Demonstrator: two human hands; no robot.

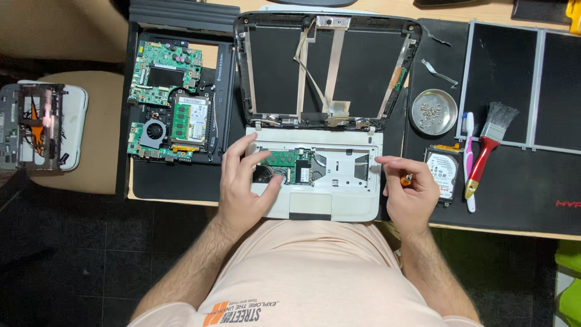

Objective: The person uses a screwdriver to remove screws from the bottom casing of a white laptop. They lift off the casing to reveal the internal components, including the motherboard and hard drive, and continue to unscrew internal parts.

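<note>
**Head view: small white laptop, partly stripped**

Item in hand: white laptop base [315,181], at the near edge of the desk in front of the person. Keyboard is off; a green circuit board [283,162] and metal plate show inside. Lid shell [327,66] stands open with its screen panel out, ribbon cables bare.

Left hand [242,181]: open, fingers spread flat on the base's left side, touching the board area.

Right hand [408,191]: closed around a small orange-handled screwdriver [404,180], just right of the base.

Already removed, by the look of it: hard drive [442,172], screws in a round metal dish [433,111], two screen panels [520,85].

Left to do, judged: the board is not yet lifted from the base.

Nearby: second bare motherboard [169,103], red-handled brush [487,145], toothbrush [469,160].
</note>
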